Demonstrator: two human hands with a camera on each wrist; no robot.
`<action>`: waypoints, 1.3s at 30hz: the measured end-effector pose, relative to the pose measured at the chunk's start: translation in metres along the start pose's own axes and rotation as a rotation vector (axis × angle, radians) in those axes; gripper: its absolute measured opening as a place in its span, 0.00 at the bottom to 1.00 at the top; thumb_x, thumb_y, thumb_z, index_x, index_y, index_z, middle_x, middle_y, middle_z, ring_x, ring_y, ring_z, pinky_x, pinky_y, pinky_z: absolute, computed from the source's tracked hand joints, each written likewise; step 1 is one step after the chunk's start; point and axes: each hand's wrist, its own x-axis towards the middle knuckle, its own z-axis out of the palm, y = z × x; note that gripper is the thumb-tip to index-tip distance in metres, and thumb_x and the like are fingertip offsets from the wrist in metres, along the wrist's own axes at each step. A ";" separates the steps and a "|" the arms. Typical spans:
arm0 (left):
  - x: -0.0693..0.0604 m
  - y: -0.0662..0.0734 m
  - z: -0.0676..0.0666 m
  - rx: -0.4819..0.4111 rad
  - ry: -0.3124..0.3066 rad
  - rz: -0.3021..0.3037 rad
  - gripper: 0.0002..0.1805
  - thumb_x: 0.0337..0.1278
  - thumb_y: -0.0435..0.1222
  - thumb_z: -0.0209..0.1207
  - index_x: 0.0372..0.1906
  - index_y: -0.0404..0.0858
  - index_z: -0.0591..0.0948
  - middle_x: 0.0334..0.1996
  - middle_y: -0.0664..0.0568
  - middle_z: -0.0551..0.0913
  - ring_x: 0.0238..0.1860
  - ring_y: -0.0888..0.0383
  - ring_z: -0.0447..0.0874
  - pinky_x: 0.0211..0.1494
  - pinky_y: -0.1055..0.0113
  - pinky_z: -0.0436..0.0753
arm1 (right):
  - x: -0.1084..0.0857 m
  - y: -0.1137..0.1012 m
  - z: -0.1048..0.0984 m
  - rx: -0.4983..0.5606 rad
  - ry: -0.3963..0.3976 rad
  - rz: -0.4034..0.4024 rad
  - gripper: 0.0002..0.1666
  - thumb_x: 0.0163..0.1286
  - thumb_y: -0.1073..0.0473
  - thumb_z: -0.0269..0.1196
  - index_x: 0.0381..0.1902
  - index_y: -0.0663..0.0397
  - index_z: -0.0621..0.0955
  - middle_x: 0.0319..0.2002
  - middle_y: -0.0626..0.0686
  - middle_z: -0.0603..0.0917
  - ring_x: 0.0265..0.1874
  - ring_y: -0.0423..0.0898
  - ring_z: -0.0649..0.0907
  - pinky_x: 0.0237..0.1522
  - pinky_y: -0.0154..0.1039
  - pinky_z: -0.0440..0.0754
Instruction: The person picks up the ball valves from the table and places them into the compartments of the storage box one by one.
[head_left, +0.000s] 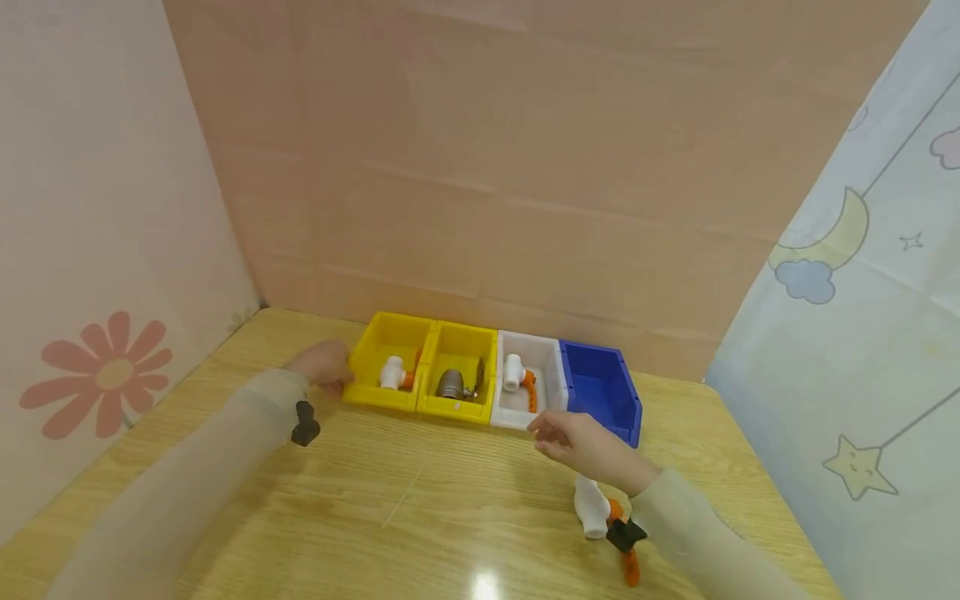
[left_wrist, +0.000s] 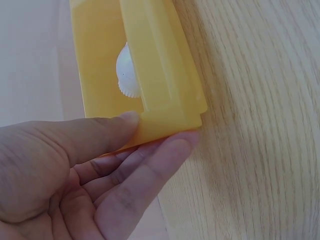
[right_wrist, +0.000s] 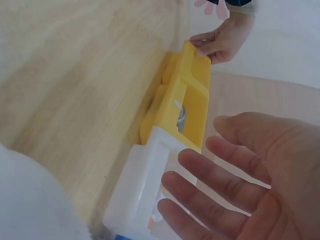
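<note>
My left hand (left_wrist: 100,170) pinches the side wall of the leftmost yellow bin (left_wrist: 165,65), thumb inside the rim and fingers outside. That bin holds a white valve with an orange handle (head_left: 392,372). Beside it, a second yellow bin (head_left: 489,357) holds a metal valve (head_left: 452,384). The white bin (head_left: 512,418) contains another white valve with an orange handle (head_left: 513,372). My right hand (head_left: 577,442) hovers by the front of the white bin, fingers apart and nothing in them. Under the right wrist, a larger white valve (head_left: 591,508) with an orange handle lies on the table.
A blue bin (head_left: 600,396) stands at the right end of the row. All the bins sit side by side on the wooden table (head_left: 360,500), near the back wall cloth (head_left: 487,208). Printed cloths hang at the left and right.
</note>
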 end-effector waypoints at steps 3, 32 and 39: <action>-0.001 0.000 0.000 -0.002 0.007 0.001 0.13 0.63 0.30 0.57 0.48 0.25 0.75 0.34 0.41 0.83 0.30 0.53 0.87 0.38 0.64 0.87 | -0.013 -0.001 0.004 -0.015 -0.020 0.004 0.13 0.70 0.54 0.60 0.50 0.50 0.80 0.42 0.47 0.85 0.43 0.44 0.84 0.46 0.46 0.84; -0.006 0.002 -0.001 0.012 0.012 0.009 0.12 0.63 0.30 0.57 0.46 0.25 0.76 0.32 0.41 0.83 0.31 0.52 0.87 0.38 0.63 0.86 | -0.068 0.018 0.018 -0.239 0.003 0.205 0.29 0.62 0.49 0.68 0.57 0.56 0.76 0.56 0.57 0.79 0.51 0.55 0.81 0.48 0.52 0.81; -0.007 0.002 -0.003 0.012 0.008 0.025 0.13 0.63 0.30 0.57 0.47 0.24 0.75 0.32 0.41 0.84 0.29 0.53 0.87 0.37 0.64 0.86 | -0.068 0.018 0.020 -0.217 -0.021 0.231 0.31 0.60 0.47 0.69 0.57 0.57 0.75 0.53 0.57 0.80 0.45 0.50 0.82 0.44 0.50 0.82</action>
